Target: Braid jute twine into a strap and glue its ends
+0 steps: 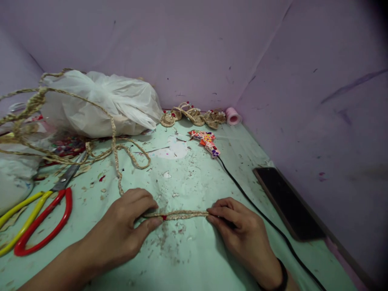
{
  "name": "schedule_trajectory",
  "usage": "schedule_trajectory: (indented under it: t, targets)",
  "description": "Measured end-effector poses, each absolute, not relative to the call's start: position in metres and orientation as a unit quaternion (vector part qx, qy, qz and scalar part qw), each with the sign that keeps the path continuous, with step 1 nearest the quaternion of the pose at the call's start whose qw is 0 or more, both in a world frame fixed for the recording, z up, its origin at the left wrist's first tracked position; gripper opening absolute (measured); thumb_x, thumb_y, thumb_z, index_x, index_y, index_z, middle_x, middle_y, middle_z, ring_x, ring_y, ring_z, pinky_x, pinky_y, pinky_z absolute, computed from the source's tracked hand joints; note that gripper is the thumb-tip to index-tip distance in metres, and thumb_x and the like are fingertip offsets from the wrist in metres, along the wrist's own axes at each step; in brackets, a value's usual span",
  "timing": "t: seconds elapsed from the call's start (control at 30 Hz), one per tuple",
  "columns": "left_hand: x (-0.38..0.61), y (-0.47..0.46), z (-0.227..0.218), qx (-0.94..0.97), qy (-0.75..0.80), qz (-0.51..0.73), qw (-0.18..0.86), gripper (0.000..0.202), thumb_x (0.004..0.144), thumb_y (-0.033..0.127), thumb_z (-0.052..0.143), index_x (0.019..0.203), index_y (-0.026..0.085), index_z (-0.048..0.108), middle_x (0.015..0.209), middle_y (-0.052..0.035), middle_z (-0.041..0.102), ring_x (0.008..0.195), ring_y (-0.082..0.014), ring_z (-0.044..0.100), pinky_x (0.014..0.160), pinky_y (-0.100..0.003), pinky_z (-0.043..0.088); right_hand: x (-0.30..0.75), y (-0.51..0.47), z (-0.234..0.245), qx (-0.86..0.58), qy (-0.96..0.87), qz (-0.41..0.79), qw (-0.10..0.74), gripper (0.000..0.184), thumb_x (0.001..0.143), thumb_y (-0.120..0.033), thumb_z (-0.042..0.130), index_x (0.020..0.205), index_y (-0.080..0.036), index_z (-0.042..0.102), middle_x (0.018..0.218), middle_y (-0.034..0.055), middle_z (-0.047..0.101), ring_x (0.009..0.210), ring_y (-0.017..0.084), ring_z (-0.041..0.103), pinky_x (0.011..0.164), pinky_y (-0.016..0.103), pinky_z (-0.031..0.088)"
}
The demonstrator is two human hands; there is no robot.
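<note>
At six o'clock, the left hand (121, 228) and right hand (244, 228) pinch the doubled braided cord (188, 211); gentle pulling should keep it even.

A green tabletop (200, 270) bears scissors (62, 181), phone (289, 204) — and braided cord (114, 151).

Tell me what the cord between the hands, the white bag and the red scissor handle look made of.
Cord: matte plant fibre, perhaps jute or straw, by its tan, rough plait. White bag: probably thin plastic film, by its sheen and creases. Red scissor handle: perhaps plastic or coated metal; the smooth gloss suits both.
</note>
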State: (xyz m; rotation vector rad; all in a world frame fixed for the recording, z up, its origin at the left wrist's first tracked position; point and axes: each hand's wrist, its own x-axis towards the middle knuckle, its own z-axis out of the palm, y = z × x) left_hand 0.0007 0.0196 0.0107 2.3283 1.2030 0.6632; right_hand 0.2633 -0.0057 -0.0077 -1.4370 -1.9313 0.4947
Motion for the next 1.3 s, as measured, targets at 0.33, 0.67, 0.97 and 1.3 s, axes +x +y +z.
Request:
schedule_trajectory:
  t: [0.33,0.67,0.97,1.3]
  targets:
    - [0.044,0.030,0.025,0.861,0.415,0.234,0.177,0.024,0.085,0.015,0.042,0.077,0.017,0.064,0.074,-0.0052,0.057,0.074,-0.0190,0.051,0.071,-0.039,0.040,0.262,-0.006,-0.005,-0.557,-0.738,0.189,0.331,0.012,0.080,-0.020,0.059,0.083,-0.022,0.071,0.077,0.0022,0.065,0.065,0.014,0.059,0.056,0.025,0.046]
    - [0.061,0.024,0.017,0.882,0.391,0.213,0.153,0.016,0.079,0.016,0.048,0.076,0.017,0.063,0.073,-0.0050,0.053,0.075,-0.0205,0.047,0.079,-0.047,0.035,0.262,-0.005,-0.002,-0.559,-0.736,0.189,0.332,0.013,0.079,-0.019,0.059,0.083,-0.023,0.071,0.075,0.0018,0.065,0.067,0.015,0.060,0.057,0.025,0.047]
    - [0.065,0.020,0.012,0.913,0.346,0.215,0.029,0.019,0.064,0.003,0.048,0.067,0.017,0.059,0.068,-0.0043,0.053,0.069,-0.0188,0.045,0.088,-0.053,0.033,0.259,-0.005,-0.001,-0.569,-0.728,0.191,0.332,0.013,0.076,-0.017,0.061,0.081,-0.023,0.071,0.075,0.0017,0.065,0.067,0.015,0.060,0.057,0.026,0.046]
    - [0.071,0.017,0.010,0.923,0.305,0.231,-0.026,0.016,0.060,0.003,0.046,0.058,0.016,0.055,0.061,-0.0038,0.048,0.063,-0.0173,0.041,0.086,-0.051,0.036,0.260,-0.007,0.000,-0.574,-0.721,0.198,0.335,0.010,0.077,-0.020,0.061,0.081,-0.023,0.070,0.075,0.0017,0.065,0.070,0.016,0.061,0.061,0.027,0.048]
